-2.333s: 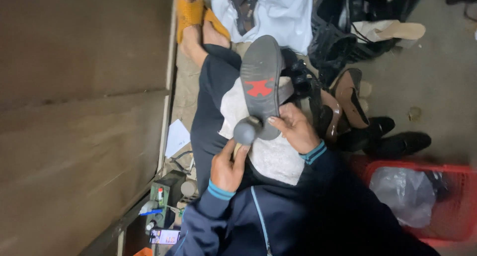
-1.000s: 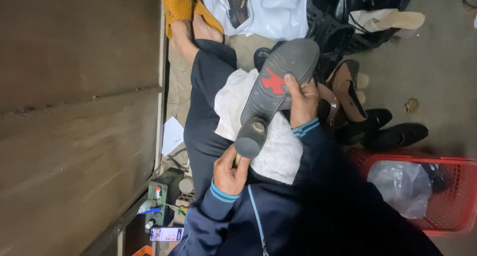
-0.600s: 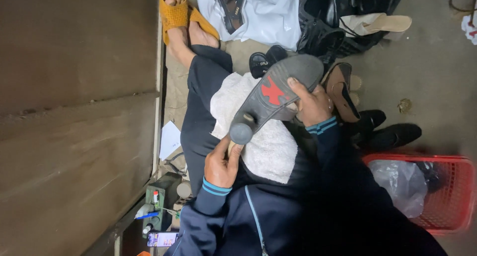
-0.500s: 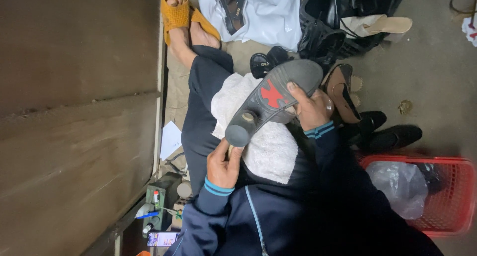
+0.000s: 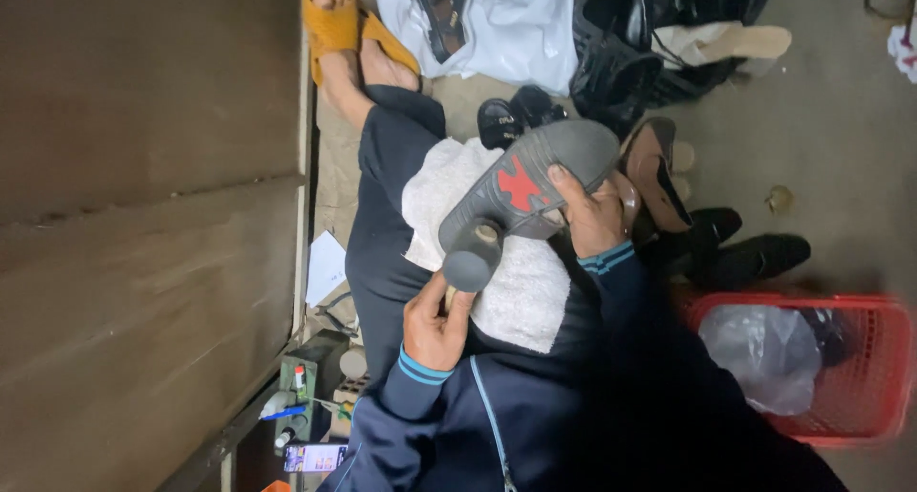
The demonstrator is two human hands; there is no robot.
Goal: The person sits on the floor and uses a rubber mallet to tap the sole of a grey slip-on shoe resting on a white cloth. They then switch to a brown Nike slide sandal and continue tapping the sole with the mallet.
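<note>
Grey-soled and stiff-looking, the heeled shoe [image 5: 525,191] lies sole-up over the white towel [image 5: 506,282] on the person's lap, probably light and best gripped at sole and heel. The right hand [image 5: 592,215] clasps its forepart; the left hand [image 5: 435,325] pinches the block heel. Beyond the shoe, other shoes [image 5: 726,248] and a red basket [image 5: 860,377] crowd the floor.

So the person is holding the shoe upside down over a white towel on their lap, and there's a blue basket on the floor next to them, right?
Nearly. The basket is red, not blue, as the head view shows. The rest holds: the shoe is sole-up over the white towel on the lap, with the right hand gripping the sole and the left hand at the heel.
</note>
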